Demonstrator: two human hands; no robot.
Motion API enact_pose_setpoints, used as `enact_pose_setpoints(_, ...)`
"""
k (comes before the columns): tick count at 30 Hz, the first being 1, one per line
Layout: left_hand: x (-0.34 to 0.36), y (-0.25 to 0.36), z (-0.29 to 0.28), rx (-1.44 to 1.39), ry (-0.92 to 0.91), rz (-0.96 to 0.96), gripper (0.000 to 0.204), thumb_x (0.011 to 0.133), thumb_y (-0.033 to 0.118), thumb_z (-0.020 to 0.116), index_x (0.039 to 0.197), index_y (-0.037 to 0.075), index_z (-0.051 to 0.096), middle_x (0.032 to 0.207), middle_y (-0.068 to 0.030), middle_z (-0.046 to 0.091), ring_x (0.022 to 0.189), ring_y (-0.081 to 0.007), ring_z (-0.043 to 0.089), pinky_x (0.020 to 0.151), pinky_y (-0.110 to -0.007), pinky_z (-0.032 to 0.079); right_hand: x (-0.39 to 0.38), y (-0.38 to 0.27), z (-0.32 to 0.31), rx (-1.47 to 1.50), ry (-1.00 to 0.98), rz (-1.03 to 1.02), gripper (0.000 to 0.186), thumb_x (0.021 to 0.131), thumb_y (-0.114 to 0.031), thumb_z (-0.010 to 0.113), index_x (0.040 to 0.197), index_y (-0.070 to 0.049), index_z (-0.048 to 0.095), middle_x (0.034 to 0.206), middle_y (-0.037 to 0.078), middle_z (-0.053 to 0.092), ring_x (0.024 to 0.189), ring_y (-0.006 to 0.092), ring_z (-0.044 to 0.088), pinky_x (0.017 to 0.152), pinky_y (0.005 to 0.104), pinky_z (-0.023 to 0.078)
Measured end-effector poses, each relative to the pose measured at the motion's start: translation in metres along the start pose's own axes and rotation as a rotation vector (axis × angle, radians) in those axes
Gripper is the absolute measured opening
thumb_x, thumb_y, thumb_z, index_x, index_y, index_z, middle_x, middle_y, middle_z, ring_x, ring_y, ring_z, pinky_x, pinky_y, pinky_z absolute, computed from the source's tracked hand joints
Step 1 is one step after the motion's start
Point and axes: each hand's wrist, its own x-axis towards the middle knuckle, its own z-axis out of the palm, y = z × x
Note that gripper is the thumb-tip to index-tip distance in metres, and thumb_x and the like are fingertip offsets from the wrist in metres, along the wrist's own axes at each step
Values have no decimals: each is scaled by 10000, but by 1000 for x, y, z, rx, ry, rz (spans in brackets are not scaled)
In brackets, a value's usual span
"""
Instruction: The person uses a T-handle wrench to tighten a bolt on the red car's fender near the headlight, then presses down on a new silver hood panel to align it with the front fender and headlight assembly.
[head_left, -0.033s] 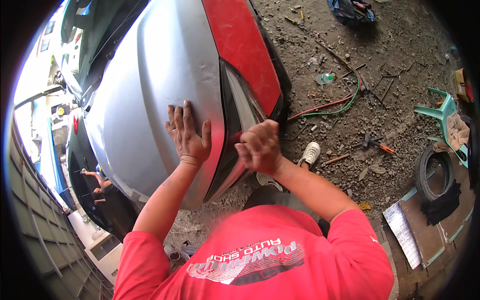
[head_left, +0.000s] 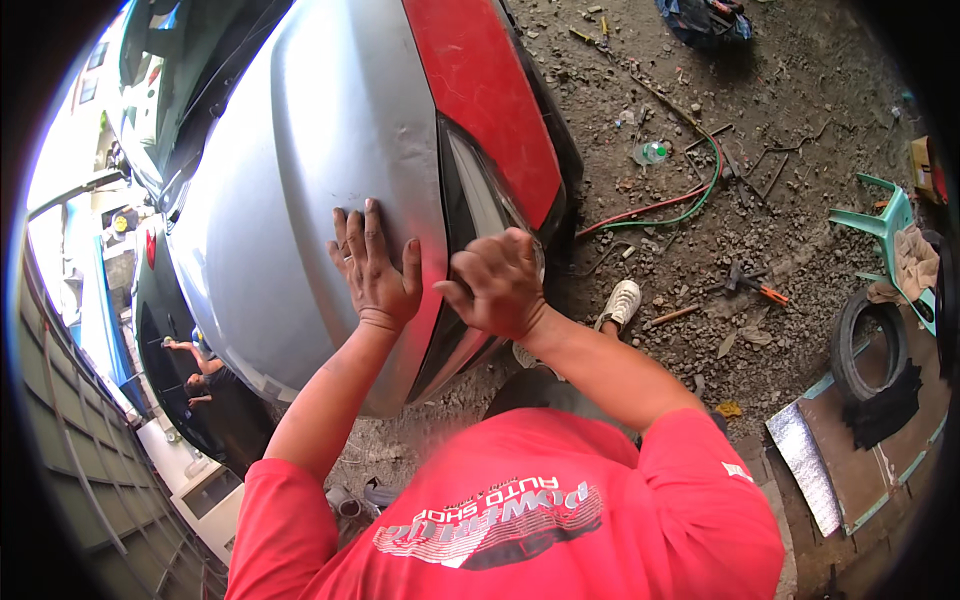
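A silver car hood [head_left: 345, 110] curves in front of me. Flat upon it, fingers spread, lies my left hand [head_left: 375, 270], open and near the hood's right edge. My right hand [head_left: 497, 280] is curled into a fist, thumb sticking out toward that edge; nothing shows in it. It hovers over or rests on the headlight [head_left: 480, 190], and I cannot tell if it touches. Beyond the lamp runs a red fender [head_left: 485, 100]. A small dent marks the hood ahead of my hands.
Right of the car, red and green hoses [head_left: 690, 212] cross gravel near a plastic bottle [head_left: 651, 153]. A hammer [head_left: 738, 278], a green stool [head_left: 885, 225] and a tire [head_left: 868, 345] lie farther right. A dark car [head_left: 165, 350] stands at left.
My right fist has shifted slightly left and up, from the outer side of the headlight toward the hood's edge. My left hand stays almost in place.
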Motion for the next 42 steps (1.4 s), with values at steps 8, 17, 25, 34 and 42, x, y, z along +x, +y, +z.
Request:
enact_pose_setpoints(8, 2, 1, 4, 5, 15, 9, 774, 1000, 460, 539, 1608, 31, 325, 1565, -261, 375, 1558, -478, 193, 1210, -680, 123, -7, 7, 5, 2, 49, -25, 197, 879, -298, 736, 895, -157, 599, 867, 28, 561, 810, 235, 571, 912, 434, 390)
enact_pose_setpoints(17, 1, -2, 2, -2, 3, 5, 783, 996, 478, 530, 1607, 33, 327, 1556, -254, 381, 1556, -472, 202, 1211, -675, 130, -19, 8, -7, 50, -5, -79, 208, 854, -288, 748, 913, -152, 602, 906, 32, 586, 847, 234, 596, 939, 441, 394)
enact_pose_setpoints(25, 2, 3, 4, 14, -4, -1, 784, 995, 468, 539, 1608, 30, 323, 1552, -259, 383, 1552, -478, 209, 1210, -673, 137, -14, 2, 4, -37, -17, -14, 236, 871, -332, 748, 918, -146, 610, 920, 36, 599, 847, 238, 610, 939, 442, 393)
enact_pose_setpoints(34, 0, -3, 10, 11, 31, 23, 811, 993, 494, 543, 1613, 24, 313, 1558, -262, 381, 1543, -489, 216, 1209, -672, 147, -11, 0, 7, -53, -6, -5, 229, 838, -315, 748, 907, -154, 600, 893, 43, 555, 872, 247, 576, 929, 457, 377)
enact_pose_setpoints(42, 0, 1, 2, 51, -6, 143, 999, 850, 556, 727, 1599, 36, 319, 1519, -245, 380, 1529, -515, 203, 1210, -677, 154, -10, 0, 6, -4, 5, 12, 240, 843, -312, 751, 931, -144, 603, 901, 46, 573, 852, 243, 591, 946, 453, 377)
